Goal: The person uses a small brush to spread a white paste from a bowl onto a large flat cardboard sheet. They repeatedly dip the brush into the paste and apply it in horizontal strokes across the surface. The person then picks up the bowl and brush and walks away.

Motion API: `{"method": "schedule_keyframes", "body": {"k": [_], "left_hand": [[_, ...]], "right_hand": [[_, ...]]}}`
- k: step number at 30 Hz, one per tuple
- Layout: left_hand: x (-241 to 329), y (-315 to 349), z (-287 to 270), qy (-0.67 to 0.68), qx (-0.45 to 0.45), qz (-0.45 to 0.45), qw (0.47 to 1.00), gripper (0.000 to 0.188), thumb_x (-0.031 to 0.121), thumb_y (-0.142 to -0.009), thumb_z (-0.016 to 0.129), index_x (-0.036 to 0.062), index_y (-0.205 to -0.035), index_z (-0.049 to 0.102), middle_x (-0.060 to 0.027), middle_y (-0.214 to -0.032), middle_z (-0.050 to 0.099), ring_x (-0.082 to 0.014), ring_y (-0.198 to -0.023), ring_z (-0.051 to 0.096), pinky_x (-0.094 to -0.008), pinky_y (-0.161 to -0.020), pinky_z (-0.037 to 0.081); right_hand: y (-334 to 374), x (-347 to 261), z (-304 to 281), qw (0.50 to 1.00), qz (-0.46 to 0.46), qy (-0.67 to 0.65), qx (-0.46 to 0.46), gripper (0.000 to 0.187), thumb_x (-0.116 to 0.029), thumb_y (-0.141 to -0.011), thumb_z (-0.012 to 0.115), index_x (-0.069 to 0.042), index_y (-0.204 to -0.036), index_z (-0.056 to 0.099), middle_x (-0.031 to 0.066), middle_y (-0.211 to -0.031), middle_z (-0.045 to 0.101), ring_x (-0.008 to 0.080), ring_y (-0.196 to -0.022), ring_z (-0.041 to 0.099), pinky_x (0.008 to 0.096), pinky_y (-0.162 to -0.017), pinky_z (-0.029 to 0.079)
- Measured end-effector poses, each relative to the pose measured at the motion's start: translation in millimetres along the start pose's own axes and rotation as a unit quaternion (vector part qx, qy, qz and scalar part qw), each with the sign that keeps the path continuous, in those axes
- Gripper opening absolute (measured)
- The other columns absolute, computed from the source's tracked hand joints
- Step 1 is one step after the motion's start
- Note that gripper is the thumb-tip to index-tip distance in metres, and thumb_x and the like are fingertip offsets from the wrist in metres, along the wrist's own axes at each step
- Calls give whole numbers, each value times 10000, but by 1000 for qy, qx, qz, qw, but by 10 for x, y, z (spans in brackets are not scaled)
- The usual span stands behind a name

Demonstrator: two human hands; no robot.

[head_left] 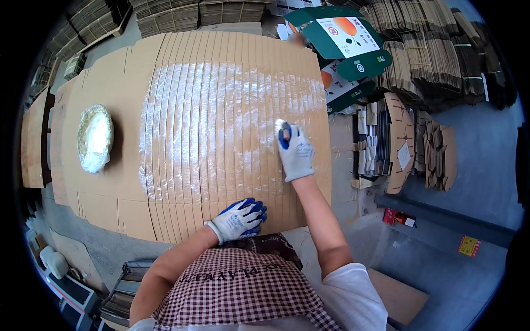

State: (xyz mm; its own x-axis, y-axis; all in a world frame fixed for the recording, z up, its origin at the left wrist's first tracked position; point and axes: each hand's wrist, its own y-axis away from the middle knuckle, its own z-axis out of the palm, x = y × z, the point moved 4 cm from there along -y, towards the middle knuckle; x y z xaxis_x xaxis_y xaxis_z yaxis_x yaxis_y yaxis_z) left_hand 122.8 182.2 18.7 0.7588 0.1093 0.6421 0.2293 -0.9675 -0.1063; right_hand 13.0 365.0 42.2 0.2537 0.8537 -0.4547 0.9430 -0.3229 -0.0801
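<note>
Overlapping flat cardboard sheets (221, 47) spread across the work surface, their edges stepped in narrow parallel strips. A wet, shiny whitish film (187, 129) streaks their middle. My right hand (298, 156), in a white and blue work glove, is closed on a brush (280, 124); its pale bristles show at the fingertips, touching or just above the right part of the strips. The glove hides most of its handle. My left hand (238, 220), gloved alike, lies on the near edge of the sheets with fingers extended. Far to its left stands a plastic-lined bowl (83, 135) holding something white.
Printed green cartons (312, 36) lie at the far right corner. Tied stacks of flat cardboard (165, 19) stand behind, with more stacks (430, 60) at the right. A dark low beam (452, 220) crosses the floor at the right, beside a small red object (390, 215).
</note>
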Motion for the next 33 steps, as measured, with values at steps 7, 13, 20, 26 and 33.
{"method": "schedule_keyframes", "body": {"k": [7, 13, 20, 26, 33], "left_hand": [[-38, 16, 39, -4, -11, 0, 1000, 343, 325, -794, 508, 94, -1044, 547, -85, -1168, 470, -246, -1125, 402, -404, -972, 294], [-58, -2, 57, -15, -14, 1, 1000, 353, 344, -794, 507, 109, -1054, 547, -80, -1182, 464, -243, -1124, 400, -403, -971, 293], [-61, 19, 51, -17, -14, 9, 1000, 348, 348, -791, 511, 109, -1040, 552, -79, -1159, 479, -248, -1116, 406, -407, -967, 294], [-46, 11, 53, -29, -8, 6, 1000, 355, 355, -791, 508, 106, -1041, 548, -78, -1159, 476, -246, -1120, 404, -414, -968, 291], [-42, 1, 18, -43, -25, 7, 999, 392, 360, -790, 505, 106, -1089, 525, -78, -1167, 470, -246, -1129, 400, -417, -979, 280]], "right_hand": [[285, -248, 7, 995, -16, -99, -5, 383, -214, -693, 662, -57, -1011, 518, 148, -932, 565, 340, -801, 564, 376, -691, 457], [198, -53, -100, 999, 11, -21, 28, 359, -236, -711, 636, -59, -1000, 517, 152, -934, 562, 325, -794, 573, 389, -670, 463], [596, -169, -101, 997, -17, -71, -33, 382, -219, -703, 642, -55, -1015, 496, 147, -936, 538, 328, -779, 566, 384, -665, 463], [587, 91, -321, 998, 56, -8, -2, 362, -231, -718, 628, -58, -999, 480, 142, -920, 536, 314, -771, 563, 383, -663, 461], [816, 19, -245, 993, 38, -103, -34, 312, -174, -702, 652, -60, -961, 523, 143, -898, 559, 312, -799, 565, 362, -687, 453]]}}
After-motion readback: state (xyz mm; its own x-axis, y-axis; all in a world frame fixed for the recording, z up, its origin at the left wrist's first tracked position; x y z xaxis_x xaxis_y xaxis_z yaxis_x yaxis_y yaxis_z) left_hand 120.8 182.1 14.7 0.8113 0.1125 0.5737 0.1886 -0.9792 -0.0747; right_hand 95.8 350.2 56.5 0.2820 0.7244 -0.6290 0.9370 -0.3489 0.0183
